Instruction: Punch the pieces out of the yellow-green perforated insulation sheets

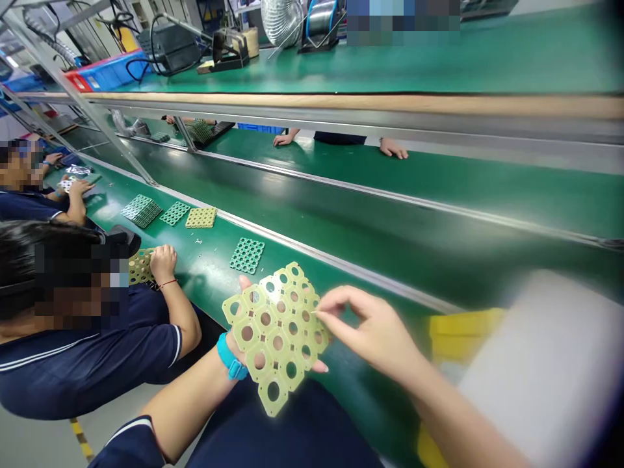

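A pale yellow-green panel (285, 341) with rows of round holes lies tilted across my left hand (236, 340), which supports it from below. Its thumb and fingertips show past the panel's edges, and skin appears through some holes. A blue band (230, 357) circles that wrist. At the panel's right edge, my right hand (363, 325) pinches thumb and forefinger together; a tiny pale sliver shows at the tips, too small to name. Beyond the panel, a green perforated board (247, 255) rests on the green bench (209, 273).
Further left are a stack of green boards (141, 210), another green board (175, 213) and a yellowish one (201, 218). A co-worker (112, 351) sits close at my left. A metal rail (336, 260) edges the bench; a shelf (390, 110) spans above. Yellow bin (463, 335) at right.
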Demonstrator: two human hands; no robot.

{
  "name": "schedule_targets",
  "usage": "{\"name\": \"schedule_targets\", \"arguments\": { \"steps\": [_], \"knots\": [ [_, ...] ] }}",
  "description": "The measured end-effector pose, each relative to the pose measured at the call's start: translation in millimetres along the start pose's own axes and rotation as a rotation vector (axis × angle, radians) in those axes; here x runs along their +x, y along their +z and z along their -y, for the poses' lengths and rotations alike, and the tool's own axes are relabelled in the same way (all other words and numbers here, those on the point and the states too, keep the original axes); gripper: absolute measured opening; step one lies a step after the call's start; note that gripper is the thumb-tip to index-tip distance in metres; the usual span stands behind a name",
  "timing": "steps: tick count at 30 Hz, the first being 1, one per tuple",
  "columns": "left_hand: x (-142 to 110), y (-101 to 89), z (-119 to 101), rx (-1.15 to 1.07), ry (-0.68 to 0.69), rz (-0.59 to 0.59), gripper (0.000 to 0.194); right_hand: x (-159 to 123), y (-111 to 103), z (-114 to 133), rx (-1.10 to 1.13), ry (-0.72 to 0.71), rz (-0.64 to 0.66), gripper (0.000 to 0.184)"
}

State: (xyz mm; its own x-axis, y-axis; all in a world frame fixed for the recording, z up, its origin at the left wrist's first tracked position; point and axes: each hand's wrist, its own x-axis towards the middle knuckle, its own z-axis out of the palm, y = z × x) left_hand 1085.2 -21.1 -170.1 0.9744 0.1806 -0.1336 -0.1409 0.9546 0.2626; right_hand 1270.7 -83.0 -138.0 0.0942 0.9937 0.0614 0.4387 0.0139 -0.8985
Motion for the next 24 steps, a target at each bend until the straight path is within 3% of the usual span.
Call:
{"name": "schedule_targets", "arguments": {
  "steps": [3, 15, 24],
  "knots": [
    [2.4, 1.1, 2.0, -0.079, -0.034, 0.066, 0.092, -3.2, -1.7, 0.0, -0.021, 0.028, -0.006, 0.002],
    [3.1, 8.7, 7.7, -0.091, 0.002, -0.036, 0.084, -8.5, -4.1, -0.9, -0.084, -0.011, 0.046, 0.006],
    [4.9, 1.5, 9.4, -0.1, -0.03, -0.018, 0.09, -10.5, -2.6, -2.6, -0.038, -0.051, 0.001, 0.008]
  ]
}}
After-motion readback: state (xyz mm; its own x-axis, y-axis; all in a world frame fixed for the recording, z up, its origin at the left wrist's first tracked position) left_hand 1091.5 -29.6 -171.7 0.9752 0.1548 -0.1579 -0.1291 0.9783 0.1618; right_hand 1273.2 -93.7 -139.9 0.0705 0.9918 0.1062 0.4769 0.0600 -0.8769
